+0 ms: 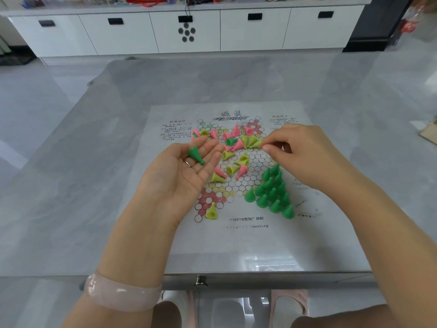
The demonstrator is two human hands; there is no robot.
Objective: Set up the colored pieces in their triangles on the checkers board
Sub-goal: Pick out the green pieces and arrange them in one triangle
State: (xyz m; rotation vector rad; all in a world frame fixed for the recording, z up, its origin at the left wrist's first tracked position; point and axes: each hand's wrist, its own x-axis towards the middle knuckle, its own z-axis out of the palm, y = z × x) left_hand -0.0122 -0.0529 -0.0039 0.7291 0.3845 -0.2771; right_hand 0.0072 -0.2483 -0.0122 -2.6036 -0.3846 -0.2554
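Sorting in progress on grey tabletop (71,209). Paper checkers board (236,237) lies near the front edge. Green pieces (272,192) stand packed in the triangle toward the front right corner; pink and yellow pieces (236,147) lie tipped and mixed across the board's middle and far side. One yellow piece (211,211) stands in the front-left pink triangle, wrong colour. Left hand (186,171) palm up, fingers relaxed, a green piece (195,155) lying loose on them. Right hand (295,150) pinches fingertips at the pile's right edge; cannot tell what they hold. Risk: loose piece rolls off palm; right wrist topples the green rows.
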